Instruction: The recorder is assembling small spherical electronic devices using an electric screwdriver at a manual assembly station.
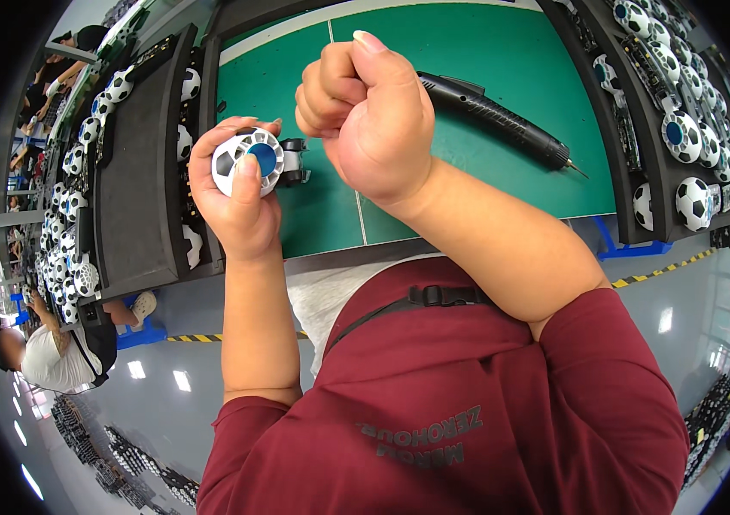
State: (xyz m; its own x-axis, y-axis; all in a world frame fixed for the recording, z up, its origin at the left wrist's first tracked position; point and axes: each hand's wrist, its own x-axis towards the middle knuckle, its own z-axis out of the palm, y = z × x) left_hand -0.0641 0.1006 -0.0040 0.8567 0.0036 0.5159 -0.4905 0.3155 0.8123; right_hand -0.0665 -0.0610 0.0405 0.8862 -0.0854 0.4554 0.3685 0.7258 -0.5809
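Note:
My left hand (253, 225) is closed around a toy piece patterned like a soccer ball (226, 163), white with black patches and a blue round centre. The thumb presses on its front, beside the blue centre. A small black and grey part (295, 161) sticks out to the right of the ball; I cannot tell whether the two are joined. My right hand (374, 116) is raised over the green mat, fingers curled in and thumb up; what they hold, if anything, is hidden. Behind that hand is a black electric screwdriver (502, 120), its bit pointing to the lower right.
The green mat (468, 219) covers the work table. Black shelves (137, 184) on the left and a dark rack (627, 112) on the right hold several soccer-ball pieces (693, 204) and black parts. Another person (60, 352) sits at far left. Yellow-black tape (666, 273) marks the floor.

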